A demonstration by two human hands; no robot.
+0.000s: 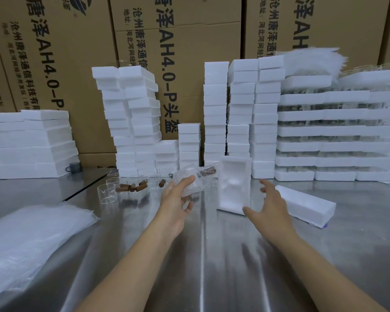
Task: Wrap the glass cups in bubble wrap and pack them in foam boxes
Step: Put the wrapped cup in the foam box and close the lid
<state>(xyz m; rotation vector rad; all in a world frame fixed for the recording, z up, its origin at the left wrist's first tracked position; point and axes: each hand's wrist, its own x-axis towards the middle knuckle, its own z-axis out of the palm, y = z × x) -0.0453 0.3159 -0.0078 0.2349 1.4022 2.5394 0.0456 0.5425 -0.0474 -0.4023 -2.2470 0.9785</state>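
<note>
Over the steel table [212, 255], a bubble-wrapped glass cup [190, 184] hangs beside its foam box [234, 188].
Left hand [178, 201] curls round the cup, just left of the open box; right hand [269, 204] is spread wide and holds nothing, near the box's front corner, perhaps touching it. The bundle should be light, soft outside, brittle within: grip its padded middle, gently. Bare cups [109, 190] and bubble-wrap sheets [25, 239] lie further left.

left hand [178, 199] gripping, right hand [268, 206] spread
</note>
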